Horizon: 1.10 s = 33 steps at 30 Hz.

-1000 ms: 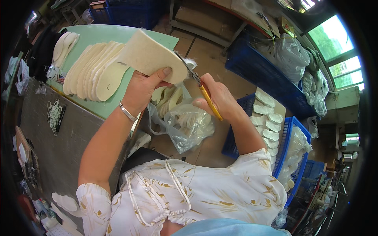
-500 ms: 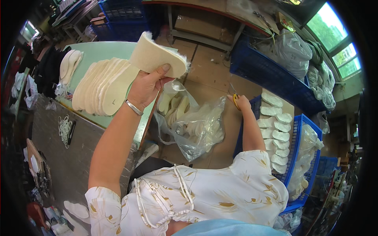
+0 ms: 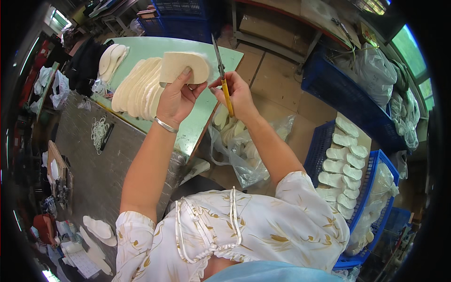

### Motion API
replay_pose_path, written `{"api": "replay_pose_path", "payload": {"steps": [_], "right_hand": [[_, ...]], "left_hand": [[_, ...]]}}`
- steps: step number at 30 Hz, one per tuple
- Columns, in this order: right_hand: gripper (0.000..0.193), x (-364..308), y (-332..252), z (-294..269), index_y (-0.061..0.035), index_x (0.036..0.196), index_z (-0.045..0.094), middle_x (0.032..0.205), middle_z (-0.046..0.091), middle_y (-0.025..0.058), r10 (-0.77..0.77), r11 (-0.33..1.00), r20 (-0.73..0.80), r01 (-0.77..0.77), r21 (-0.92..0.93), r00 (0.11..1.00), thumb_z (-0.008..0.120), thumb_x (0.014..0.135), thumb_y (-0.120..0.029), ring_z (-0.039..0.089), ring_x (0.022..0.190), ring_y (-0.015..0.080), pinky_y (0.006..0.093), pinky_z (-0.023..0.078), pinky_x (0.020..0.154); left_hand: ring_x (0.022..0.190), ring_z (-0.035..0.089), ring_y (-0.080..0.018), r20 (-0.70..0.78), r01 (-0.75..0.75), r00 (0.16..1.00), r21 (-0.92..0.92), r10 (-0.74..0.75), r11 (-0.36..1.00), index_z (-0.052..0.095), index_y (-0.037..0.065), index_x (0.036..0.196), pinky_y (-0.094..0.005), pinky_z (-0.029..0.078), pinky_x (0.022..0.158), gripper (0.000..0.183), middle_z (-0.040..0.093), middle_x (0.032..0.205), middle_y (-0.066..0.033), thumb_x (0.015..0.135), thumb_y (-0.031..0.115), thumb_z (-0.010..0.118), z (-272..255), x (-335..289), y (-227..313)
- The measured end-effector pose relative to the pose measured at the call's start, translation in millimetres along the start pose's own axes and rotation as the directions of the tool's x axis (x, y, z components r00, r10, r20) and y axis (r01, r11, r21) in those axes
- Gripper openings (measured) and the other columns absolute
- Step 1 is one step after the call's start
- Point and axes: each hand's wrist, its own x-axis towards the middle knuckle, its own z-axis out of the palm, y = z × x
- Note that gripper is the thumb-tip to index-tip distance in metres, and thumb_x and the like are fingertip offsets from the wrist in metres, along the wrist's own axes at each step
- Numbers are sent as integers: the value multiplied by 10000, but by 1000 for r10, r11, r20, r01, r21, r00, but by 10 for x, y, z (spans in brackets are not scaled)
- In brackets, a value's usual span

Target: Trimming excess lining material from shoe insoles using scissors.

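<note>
My left hand (image 3: 176,102) pinches a cream insole (image 3: 193,66) near its lower edge, thumb on top. The insole is held above the green tabletop (image 3: 145,46), its rounded end to the right. My right hand (image 3: 242,97) is closed round yellow-handled scissors (image 3: 227,96), whose blades point up and away, just right of the insole. I cannot make out whether the blades touch it. Left of my left hand, a fanned row of similar insoles (image 3: 131,91) lies on the green tabletop.
A clear plastic bag (image 3: 244,164) of insoles sits below my right forearm. At right, white insoles (image 3: 334,165) lie in overlapping rows beside a blue crate (image 3: 379,199). Another blue crate (image 3: 350,96) holds bags. A tangle of white cord (image 3: 99,133) rests on the dark table (image 3: 101,178).
My right hand has swung the scissors from the far right to beside the insole. My left hand has lowered the insole slightly, and the view has shifted.
</note>
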Motion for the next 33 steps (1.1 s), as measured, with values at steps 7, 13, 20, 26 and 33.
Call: {"api": "replay_pose_path", "payload": {"steps": [7, 13, 20, 26, 33], "right_hand": [[320, 77, -396, 394, -21, 1022, 474, 1011, 630, 109, -38, 948, -165, 88, 306, 985, 695, 807, -106, 580, 731, 114, 271, 507, 682], [283, 430, 136, -146, -7, 974, 531, 821, 616, 56, -103, 966, -348, 10, -260, 932, 719, 796, -123, 581, 722, 119, 281, 494, 670], [322, 163, 22, 196, -12, 992, 502, 959, 631, 75, 71, 996, -289, -55, 65, 955, 738, 797, -114, 606, 840, 122, 252, 504, 754], [299, 336, -155, 563, 0, 1005, 490, 895, 608, 87, -104, 967, -128, 130, 220, 986, 694, 786, 20, 622, 844, 143, 276, 534, 738], [324, 178, 420, -107, 26, 1032, 518, 929, 624, 64, 2, 850, -377, -200, -487, 926, 704, 833, -149, 592, 795, 95, 233, 488, 730]], "left_hand": [[959, 564, -123, -75, 12, 997, 6, -12, 1000, 553, 175, 1169, -289, 468, 781, 256, 616, 1094, 22, 922, 240, 581, -26, -165, 84], [949, 516, -125, -118, -73, 991, -74, 64, 995, 549, 189, 1128, -300, 399, 765, 292, 585, 1055, 44, 876, 301, 644, -147, -153, 158], [987, 532, -172, -220, -107, 971, -48, 94, 993, 532, 156, 1160, -290, 426, 750, 320, 577, 1083, 0, 885, 284, 635, -277, -119, 168], [953, 534, -146, -235, -118, 967, -87, 95, 989, 542, 159, 1162, -302, 431, 777, 325, 586, 1052, 8, 877, 274, 646, -139, -145, 143], [914, 531, -129, -241, -155, 963, -126, 122, 980, 566, 163, 1091, -306, 394, 780, 289, 593, 976, 19, 856, 286, 680, -132, -229, 319]]}}
